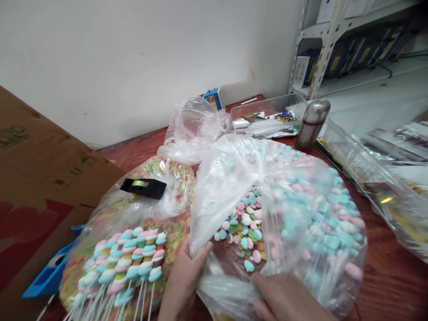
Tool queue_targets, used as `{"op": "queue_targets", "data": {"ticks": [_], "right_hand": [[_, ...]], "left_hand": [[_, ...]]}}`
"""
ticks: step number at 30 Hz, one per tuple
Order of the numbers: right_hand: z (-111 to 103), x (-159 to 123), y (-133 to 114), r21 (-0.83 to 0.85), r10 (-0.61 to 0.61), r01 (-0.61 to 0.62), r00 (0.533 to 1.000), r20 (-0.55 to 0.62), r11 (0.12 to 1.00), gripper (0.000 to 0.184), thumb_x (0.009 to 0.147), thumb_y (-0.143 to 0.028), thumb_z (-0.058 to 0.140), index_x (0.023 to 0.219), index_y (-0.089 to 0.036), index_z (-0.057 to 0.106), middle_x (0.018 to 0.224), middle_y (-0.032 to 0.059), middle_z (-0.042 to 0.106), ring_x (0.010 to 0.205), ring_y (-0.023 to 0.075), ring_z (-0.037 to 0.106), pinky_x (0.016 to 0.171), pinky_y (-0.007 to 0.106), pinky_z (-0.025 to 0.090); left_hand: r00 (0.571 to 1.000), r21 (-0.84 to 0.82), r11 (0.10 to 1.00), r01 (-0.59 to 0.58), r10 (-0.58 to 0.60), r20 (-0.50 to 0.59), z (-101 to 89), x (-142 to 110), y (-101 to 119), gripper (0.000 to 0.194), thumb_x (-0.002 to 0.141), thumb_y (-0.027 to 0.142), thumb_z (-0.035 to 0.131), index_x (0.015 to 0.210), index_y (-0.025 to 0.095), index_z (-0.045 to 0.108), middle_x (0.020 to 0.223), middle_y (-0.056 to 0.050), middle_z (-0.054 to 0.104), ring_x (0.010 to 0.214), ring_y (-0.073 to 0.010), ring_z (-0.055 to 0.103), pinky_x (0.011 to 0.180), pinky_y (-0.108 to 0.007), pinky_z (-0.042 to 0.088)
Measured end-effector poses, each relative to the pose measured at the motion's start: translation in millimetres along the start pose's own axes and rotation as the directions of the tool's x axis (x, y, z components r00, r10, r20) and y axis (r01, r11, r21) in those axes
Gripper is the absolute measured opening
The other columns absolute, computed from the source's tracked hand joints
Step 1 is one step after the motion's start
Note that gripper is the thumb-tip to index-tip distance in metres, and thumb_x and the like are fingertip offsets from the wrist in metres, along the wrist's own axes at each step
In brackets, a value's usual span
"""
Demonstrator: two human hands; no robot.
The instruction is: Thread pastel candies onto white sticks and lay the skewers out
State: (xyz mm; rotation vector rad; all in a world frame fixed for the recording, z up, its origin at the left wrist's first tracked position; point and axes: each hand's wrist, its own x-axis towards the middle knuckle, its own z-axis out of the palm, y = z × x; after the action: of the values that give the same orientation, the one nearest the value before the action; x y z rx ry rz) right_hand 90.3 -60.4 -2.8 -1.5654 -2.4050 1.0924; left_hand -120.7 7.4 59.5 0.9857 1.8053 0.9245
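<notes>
Head view: a plastic bag point(307, 191) of pastel marshmallows point(341, 225) is being held at its near side, on a reddish table point(391, 274).
Its edge is being pinched between thumb and fingers of the left hand point(185, 276), while a fold of plastic is being gripped by the curled fingers of the right hand point(284, 290); loose sweets point(245, 218) are being exposed between them. Space leftward is being taken up by a second bag point(179, 232) of ring-shaped pieces, on which skewered marshmallows point(127, 256) and a black dispenser point(143, 188) are being supported. Farther left, a blue dispenser point(55, 267) is being flanked by a cardboard box point(40, 178). Behind, crumpled plastic point(187, 138), a clear container point(287, 104) and a metal flask point(312, 127) are being cut off from the hands by the bulky bag.
</notes>
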Motion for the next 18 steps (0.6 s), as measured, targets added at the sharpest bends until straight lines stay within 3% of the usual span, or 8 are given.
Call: {"op": "queue_targets", "data": {"ticks": [3, 8, 12, 13, 15, 16, 17, 18], "right_hand": [[-4, -3, 3, -0.055, 0.073, -0.07, 0.996, 0.055, 0.996, 0.02, 0.083, -0.028, 0.05, 0.094, -0.022, 0.066, 0.088, 0.007, 0.076, 0.081, 0.0288, 0.072, 0.059, 0.028, 0.039], [-3, -10, 9, -0.181, 0.113, -0.079, 0.976, 0.185, 0.98, 0.026, 0.08, -0.024, 0.053, 0.101, -0.021, 0.07, 0.091, 0.0121, 0.076, 0.084, 0.034, 0.072, 0.062, 0.032, 0.046], [-10, -15, 10, -0.121, 0.053, -0.039, 0.992, 0.112, 0.992, 0.024, 0.08, -0.022, 0.055, 0.101, -0.027, 0.067, 0.088, 0.0051, 0.077, 0.08, 0.0279, 0.073, 0.058, 0.027, 0.043], [-15, -14, 9, -0.101, 0.044, -0.04, 0.998, 0.041, 0.994, 0.023, 0.084, -0.022, 0.052, 0.102, -0.028, 0.065, 0.088, 0.0028, 0.077, 0.079, 0.0255, 0.073, 0.058, 0.027, 0.042], [-24, -6, 6, -0.091, 0.061, -0.072, 0.991, -0.118, 0.993, 0.023, 0.092, -0.024, 0.043, 0.106, -0.03, 0.061, 0.086, -0.0006, 0.076, 0.077, 0.0221, 0.073, 0.058, 0.026, 0.04], [-27, 0, 4, -0.104, 0.072, -0.093, 0.98, -0.187, 0.99, 0.024, 0.095, -0.025, 0.039, 0.107, -0.031, 0.059, 0.084, -0.0014, 0.075, 0.075, 0.021, 0.072, 0.057, 0.026, 0.038], [-30, 8, 3, -0.129, 0.076, -0.109, 0.969, -0.237, 0.986, 0.024, 0.097, -0.026, 0.037, 0.107, -0.03, 0.058, 0.081, -0.0015, 0.074, 0.073, 0.0203, 0.071, 0.056, 0.026, 0.036], [-31, 16, 3, -0.163, 0.075, -0.121, 0.962, -0.264, 0.979, 0.022, 0.097, -0.027, 0.037, 0.107, -0.029, 0.057, 0.079, -0.0014, 0.074, 0.071, 0.0199, 0.071, 0.054, 0.026, 0.034]], "left_hand": [[0.996, 0.383, 0.923, -0.043, 0.071, -0.059, -4.4, 1, -12, 0.06, 0.057, 0.04, 0.076, 0.111, 0.017, 0.062, 0.099, -0.008, 0.072, 0.095, -0.0318, 0.067, 0.078, -0.038, 0.053], [0.993, 0.27, 0.956, -0.114, 0.106, 0.045, 4.2, 13, -37, 0.043, 0.081, 0.04, 0.056, 0.118, 0.017, 0.057, 0.105, -0.008, 0.071, 0.095, -0.0275, 0.067, 0.084, -0.038, 0.051], [0.95, 0.392, 0.879, -0.271, 0.311, -0.04, 14.4, 10, -41, 0.055, 0.082, 0.039, 0.06, 0.13, 0.015, 0.049, 0.119, -0.015, 0.065, 0.109, -0.0312, 0.061, 0.093, -0.046, 0.047], [0.897, 0.453, 0.819, -0.352, 0.433, -0.086, 16.2, 5, -40, 0.061, 0.081, 0.037, 0.063, 0.134, 0.015, 0.045, 0.126, -0.017, 0.061, 0.116, -0.0324, 0.057, 0.097, -0.049, 0.044], [0.684, 0.552, 0.632, -0.544, 0.715, -0.145, 19.8, -8, -36, 0.066, 0.078, 0.027, 0.068, 0.138, 0.017, 0.042, 0.133, -0.017, 0.055, 0.125, -0.0326, 0.05, 0.103, -0.05, 0.04], [0.549, 0.566, 0.513, -0.646, 0.827, -0.122, 22.1, -15, -35, 0.064, 0.078, 0.02, 0.068, 0.138, 0.019, 0.044, 0.132, -0.016, 0.056, 0.125, -0.0307, 0.05, 0.103, -0.048, 0.041], [0.457, 0.543, 0.41, -0.733, 0.888, -0.054, 24.9, -21, -35, 0.06, 0.08, 0.014, 0.065, 0.136, 0.021, 0.046, 0.129, -0.013, 0.059, 0.123, -0.0279, 0.053, 0.102, -0.044, 0.043], [0.429, 0.486, 0.353, -0.8, 0.902, 0.052, 28.0, -25, -35, 0.056, 0.082, 0.009, 0.06, 0.135, 0.023, 0.048, 0.126, -0.012, 0.062, 0.119, -0.025, 0.056, 0.1, -0.04, 0.045]]}}
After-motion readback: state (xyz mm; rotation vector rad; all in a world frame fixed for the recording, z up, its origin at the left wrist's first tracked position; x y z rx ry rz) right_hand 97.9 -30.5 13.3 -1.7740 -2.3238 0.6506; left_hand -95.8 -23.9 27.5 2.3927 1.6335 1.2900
